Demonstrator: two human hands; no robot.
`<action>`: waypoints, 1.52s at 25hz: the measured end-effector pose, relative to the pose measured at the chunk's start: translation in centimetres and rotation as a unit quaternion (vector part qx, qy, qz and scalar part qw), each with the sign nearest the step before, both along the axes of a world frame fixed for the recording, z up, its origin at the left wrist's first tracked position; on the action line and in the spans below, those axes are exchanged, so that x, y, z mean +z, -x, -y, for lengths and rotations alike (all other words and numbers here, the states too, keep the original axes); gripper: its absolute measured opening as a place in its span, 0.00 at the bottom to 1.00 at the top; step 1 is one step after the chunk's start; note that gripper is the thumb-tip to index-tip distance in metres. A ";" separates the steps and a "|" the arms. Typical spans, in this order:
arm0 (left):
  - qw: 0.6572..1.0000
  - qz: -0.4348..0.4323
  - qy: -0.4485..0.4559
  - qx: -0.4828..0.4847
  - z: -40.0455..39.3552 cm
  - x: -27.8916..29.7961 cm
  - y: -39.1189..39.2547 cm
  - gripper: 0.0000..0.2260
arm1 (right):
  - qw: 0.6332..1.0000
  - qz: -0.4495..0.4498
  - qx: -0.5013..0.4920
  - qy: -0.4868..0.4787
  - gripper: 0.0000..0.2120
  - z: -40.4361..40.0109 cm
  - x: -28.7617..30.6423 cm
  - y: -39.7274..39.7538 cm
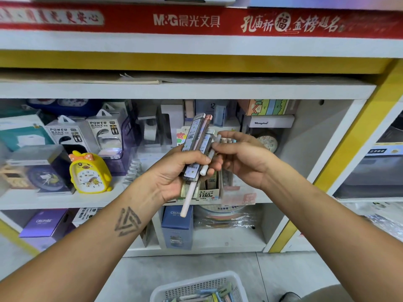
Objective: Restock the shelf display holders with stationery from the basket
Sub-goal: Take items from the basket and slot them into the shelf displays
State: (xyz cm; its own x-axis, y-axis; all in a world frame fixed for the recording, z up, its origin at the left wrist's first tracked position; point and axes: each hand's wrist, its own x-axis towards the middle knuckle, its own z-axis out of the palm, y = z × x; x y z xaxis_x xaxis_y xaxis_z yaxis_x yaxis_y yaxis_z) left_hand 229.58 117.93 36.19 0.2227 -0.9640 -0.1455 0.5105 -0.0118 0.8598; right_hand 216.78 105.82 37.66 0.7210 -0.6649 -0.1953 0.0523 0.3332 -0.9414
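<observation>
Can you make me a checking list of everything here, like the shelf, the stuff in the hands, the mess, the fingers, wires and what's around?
Surface: white shelf, grey floor below.
Job's things: lead cases and white pens bunched in left hand; display holder behind; white basket on floor, stationery inside.
Clutter: yellow duck clock, power bank boxes, purple box.
Fingers: left grips the bunch; right hand pinches one white pen.
Cables: nothing seen.
Surroundings: red M&G banner above.
</observation>
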 end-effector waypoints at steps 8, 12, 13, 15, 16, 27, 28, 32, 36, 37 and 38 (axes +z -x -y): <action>0.995 0.006 -0.060 0.085 -0.3 0.1 -0.2 0.11 | 0.998 0.038 0.008 0.045 0.08 0.5 0.0 0.3; 0.987 0.018 -0.099 0.124 -0.2 0.1 -0.1 0.08 | 0.997 0.068 0.021 0.036 0.11 0.1 0.0 0.1; 0.985 0.021 -0.107 0.136 -0.1 0.2 -0.1 0.07 | 0.996 0.074 0.026 0.031 0.12 0.1 0.2 0.2; 0.982 0.028 -0.106 0.157 0.1 0.3 -0.2 0.06 | 0.997 0.057 0.026 0.055 0.15 0.3 0.5 0.6; 0.981 0.027 -0.094 0.167 0.2 0.4 -0.3 0.06 | 0.996 0.034 0.022 0.083 0.16 0.4 0.5 0.9; 0.965 -0.001 -0.042 0.260 1.8 0.2 0.2 0.14 | 0.998 0.026 -0.002 0.062 0.10 2.6 -0.2 4.1; 0.963 -0.003 -0.047 0.264 2.0 0.0 0.2 0.14 | 0.997 0.052 -0.039 0.043 0.08 3.1 -0.1 4.6; 0.972 0.021 -0.072 0.223 2.2 -0.4 1.1 0.15 | 0.981 0.074 -0.145 0.108 0.06 4.3 0.2 5.5; 0.974 0.013 -0.078 0.213 2.7 -0.6 1.4 0.14 | 0.894 -0.064 -0.231 0.378 0.06 5.6 0.6 5.8; 0.974 0.007 -0.076 0.214 2.7 -0.6 1.2 0.13 | 0.875 -0.099 -0.224 0.418 0.06 5.8 0.6 5.8; 0.974 0.002 -0.075 0.212 2.7 -0.6 1.1 0.12 | 0.861 -0.122 -0.209 0.448 0.06 5.8 0.5 5.7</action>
